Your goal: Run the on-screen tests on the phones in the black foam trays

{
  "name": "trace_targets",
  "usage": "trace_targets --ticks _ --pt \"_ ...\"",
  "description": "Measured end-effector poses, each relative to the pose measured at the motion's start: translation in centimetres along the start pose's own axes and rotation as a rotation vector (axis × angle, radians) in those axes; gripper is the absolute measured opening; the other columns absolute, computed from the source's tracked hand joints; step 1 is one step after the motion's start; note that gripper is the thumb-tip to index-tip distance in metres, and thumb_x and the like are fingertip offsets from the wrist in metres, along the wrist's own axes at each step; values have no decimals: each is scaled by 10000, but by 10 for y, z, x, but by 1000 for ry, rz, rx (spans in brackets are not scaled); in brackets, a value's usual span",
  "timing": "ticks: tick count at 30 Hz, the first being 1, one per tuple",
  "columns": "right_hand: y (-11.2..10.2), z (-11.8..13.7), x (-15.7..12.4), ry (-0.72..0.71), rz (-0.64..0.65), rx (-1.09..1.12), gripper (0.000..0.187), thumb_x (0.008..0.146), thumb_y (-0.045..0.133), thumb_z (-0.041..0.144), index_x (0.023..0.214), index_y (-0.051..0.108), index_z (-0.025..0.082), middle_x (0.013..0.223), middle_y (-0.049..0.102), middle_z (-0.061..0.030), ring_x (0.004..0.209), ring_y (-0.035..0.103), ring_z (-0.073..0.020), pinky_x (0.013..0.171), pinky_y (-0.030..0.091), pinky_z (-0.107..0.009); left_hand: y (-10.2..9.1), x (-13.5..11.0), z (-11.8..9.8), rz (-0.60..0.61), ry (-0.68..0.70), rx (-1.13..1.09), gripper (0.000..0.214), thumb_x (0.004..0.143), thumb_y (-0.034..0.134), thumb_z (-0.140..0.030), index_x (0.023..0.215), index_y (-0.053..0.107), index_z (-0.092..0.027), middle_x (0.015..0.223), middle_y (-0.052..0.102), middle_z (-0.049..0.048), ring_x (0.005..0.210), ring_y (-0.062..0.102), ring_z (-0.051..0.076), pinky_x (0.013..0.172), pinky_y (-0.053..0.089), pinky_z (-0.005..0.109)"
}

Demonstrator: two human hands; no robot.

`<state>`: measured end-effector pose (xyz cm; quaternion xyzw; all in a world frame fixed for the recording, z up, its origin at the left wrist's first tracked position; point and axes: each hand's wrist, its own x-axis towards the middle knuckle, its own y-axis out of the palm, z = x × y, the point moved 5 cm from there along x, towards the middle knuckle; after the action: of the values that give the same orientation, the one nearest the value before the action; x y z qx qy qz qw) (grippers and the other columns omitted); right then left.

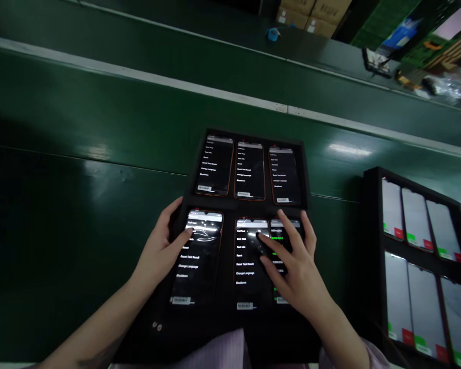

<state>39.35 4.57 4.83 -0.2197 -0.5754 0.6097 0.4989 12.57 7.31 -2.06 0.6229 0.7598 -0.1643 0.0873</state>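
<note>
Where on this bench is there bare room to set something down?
Bare green bench lies left of the black tray, and beyond it up to the white strip. Crowded: left hand and right hand over the near phones; a second tray close at right.

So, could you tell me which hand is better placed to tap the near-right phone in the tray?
Probably the right hand: its fingers lie over the near-right phone, while the left hand rests on the near-left phone.

phone screens (197,266): glossy glass, super reflective
tray (249,206): black, matt, looks like plastic
bench top (80,205): smooth green, slight sheen
boxes (315,13): plain brown cardboard
sleeve (218,351): soft pink cloth
</note>
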Motion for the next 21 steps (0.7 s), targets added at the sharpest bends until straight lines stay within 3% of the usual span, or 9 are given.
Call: trace_targets --ticks 5,8,12,16,21 --pt "1 0 1 -16 24 1 278 1037 548 327 1230 730 244 1662 439 -100 1631 130 -454 1143 438 -752 0 -6 -5 -29 -76 -93 626 820 731 -388 1426 593 -313 1545 582 34 1477 502 331 1116 571 449" --pt "-6 -13 1 27 -40 47 304 1052 523 331 1276 716 259 1642 482 -77 1632 186 -402 1189 424 -697 -1 0 -10 -39 -71 -114 591 818 730 -391 1394 625 -311 1533 593 22 1481 497 325 1114 577 439" --pt "-15 -55 -2 337 -257 235 374 1081 468 386 1372 675 278 1579 564 -79 1541 431 -307 1232 424 -589 0 20 -20 -74 5 -142 532 773 737 -332 1298 675 -281 1510 614 13 1499 475 311 1172 535 417" --pt "2 -88 -12 722 -369 687 513 1020 534 587 1391 652 252 1504 635 -99 1436 567 -294 1239 426 -569 6 37 -32 -97 50 -133 473 798 701 -261 1270 686 -282 1457 656 -12 1506 471 290 1256 452 427" --pt "12 -90 -12 788 -383 786 564 963 589 652 1377 647 274 1514 633 -70 1468 539 -278 1273 394 -531 13 40 -35 -109 84 -77 474 863 644 -220 1329 666 -309 1512 609 -104 1571 374 220 1345 299 387"
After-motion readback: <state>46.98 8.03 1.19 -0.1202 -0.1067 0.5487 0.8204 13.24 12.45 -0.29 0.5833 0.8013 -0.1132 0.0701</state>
